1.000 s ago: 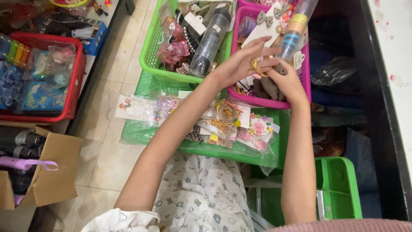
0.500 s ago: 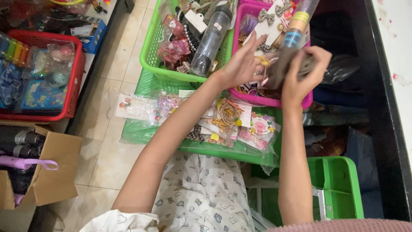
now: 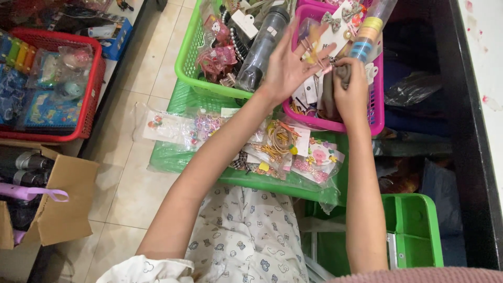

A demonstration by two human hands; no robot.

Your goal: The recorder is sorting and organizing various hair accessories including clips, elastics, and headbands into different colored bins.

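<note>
While over one pink basket [image 3: 375, 112], two hands: left [image 3: 289, 65] splayed, right [image 3: 350, 90] gripping grey cloth [image 3: 329, 97].

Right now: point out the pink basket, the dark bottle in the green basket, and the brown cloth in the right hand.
pink basket [image 3: 378, 99], head view, on its right wall.
dark bottle [image 3: 260, 50], head view, on the middle of its body.
brown cloth [image 3: 329, 97], head view, on the fold hanging below the right hand [image 3: 352, 94].

Grey-brown cloth [image 3: 329, 94] bunched over pink basket [image 3: 376, 112]
</note>
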